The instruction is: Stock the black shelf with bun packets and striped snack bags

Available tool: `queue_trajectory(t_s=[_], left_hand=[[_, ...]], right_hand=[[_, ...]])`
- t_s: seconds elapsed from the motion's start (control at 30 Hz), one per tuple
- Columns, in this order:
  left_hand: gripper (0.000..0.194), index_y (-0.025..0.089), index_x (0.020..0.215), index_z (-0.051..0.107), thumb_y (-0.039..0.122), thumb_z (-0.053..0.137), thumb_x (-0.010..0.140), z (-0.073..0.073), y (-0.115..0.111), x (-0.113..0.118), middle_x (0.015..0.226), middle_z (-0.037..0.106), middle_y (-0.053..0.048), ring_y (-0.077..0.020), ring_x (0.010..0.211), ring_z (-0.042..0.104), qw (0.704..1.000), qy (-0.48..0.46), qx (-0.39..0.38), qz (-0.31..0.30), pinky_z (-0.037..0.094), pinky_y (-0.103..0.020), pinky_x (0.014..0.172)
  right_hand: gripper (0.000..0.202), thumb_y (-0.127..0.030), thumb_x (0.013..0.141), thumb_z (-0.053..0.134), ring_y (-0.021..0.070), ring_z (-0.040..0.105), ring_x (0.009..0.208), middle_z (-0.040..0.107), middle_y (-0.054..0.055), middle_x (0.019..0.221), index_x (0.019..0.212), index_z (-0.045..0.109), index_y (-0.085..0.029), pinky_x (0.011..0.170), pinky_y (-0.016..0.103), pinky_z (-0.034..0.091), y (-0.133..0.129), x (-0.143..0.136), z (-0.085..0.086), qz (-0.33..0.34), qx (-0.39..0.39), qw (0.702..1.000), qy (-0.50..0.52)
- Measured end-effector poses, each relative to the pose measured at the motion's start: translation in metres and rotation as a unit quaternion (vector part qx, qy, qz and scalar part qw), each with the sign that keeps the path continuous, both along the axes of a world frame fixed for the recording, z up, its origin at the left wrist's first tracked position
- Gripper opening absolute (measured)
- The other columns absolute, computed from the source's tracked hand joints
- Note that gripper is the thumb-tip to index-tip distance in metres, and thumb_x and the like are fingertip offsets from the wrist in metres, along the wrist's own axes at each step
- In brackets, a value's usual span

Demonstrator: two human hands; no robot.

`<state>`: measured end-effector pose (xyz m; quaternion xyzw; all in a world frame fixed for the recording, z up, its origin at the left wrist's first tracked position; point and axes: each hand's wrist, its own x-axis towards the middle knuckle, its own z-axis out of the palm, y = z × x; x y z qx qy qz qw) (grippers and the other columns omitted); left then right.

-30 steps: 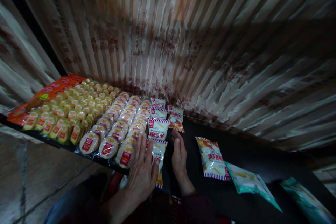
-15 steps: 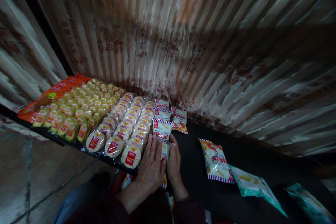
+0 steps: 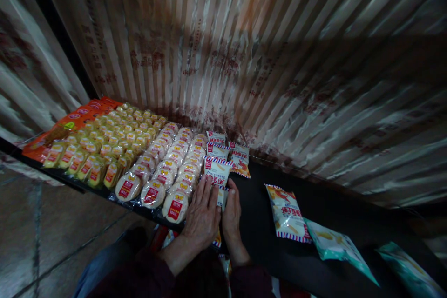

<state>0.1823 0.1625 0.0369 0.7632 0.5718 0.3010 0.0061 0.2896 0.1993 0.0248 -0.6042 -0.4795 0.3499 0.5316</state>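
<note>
- Snack bag with a striped edge [image 3: 220,199], white with red print, lies on the black shelf [image 3: 260,247] at the near end of a row of similar bags [image 3: 216,171], partly hidden by both hands.
- Left hand [image 3: 200,219] lies over this bag's left part, fingers straight and together, not closed around anything.
- Right hand [image 3: 231,214] stands at the bag's right side, lightly curved and ungripping; how firmly it presses cannot be told.
- Left of the row: three columns of wrapped round biscuits [image 3: 175,206], then yellow-wrapped snacks [image 3: 95,174] and orange packets [image 3: 66,123].
- Well to the right: another striped-edge bag [image 3: 288,214], its lower corner against a teal-and-white bag [image 3: 337,244].
</note>
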Motion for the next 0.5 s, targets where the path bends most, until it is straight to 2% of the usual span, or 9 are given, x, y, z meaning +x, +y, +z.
queue_trajectory(t_s=[0.1, 0.3, 0.5], left_hand=[[0.059, 0.012, 0.147, 0.030, 0.023, 0.045, 0.091, 0.001, 0.000, -0.002, 0.158, 0.022, -0.018, -0.0328, 0.148, 0.005, 1.000, 0.000, -0.005, 0.001, 0.032, -0.059, 0.112], [0.057, 0.013, 0.146, 0.032, 0.021, 0.045, 0.091, -0.003, 0.002, -0.002, 0.158, 0.025, -0.016, -0.0307, 0.148, 0.010, 1.000, -0.005, 0.000, 0.002, 0.030, -0.056, 0.114], [0.057, 0.012, 0.146, 0.032, 0.023, 0.046, 0.091, 0.002, -0.001, -0.001, 0.157, 0.025, -0.018, -0.0321, 0.148, 0.012, 1.000, 0.010, 0.010, 0.003, 0.030, -0.055, 0.114]], right_hand=[[0.067, -0.063, 0.092, 0.030, 0.0250, 0.045, 0.132, 0.051, 0.015, 0.142, 0.134, 0.050, -0.014, 0.110, 0.043, 0.034, 0.003, 0.000, 0.001, 0.000, 0.003, 1.000, 0.000], [0.063, -0.060, 0.093, 0.028, 0.0237, 0.050, 0.128, 0.056, 0.013, 0.138, 0.133, 0.050, -0.017, 0.107, 0.042, 0.039, 0.003, -0.006, 0.000, 0.013, 0.006, 1.000, 0.016], [0.069, -0.064, 0.091, 0.031, 0.0263, 0.047, 0.131, 0.051, 0.018, 0.141, 0.133, 0.049, -0.012, 0.111, 0.046, 0.033, -0.006, 0.017, 0.000, -0.021, -0.001, 1.000, 0.000]])
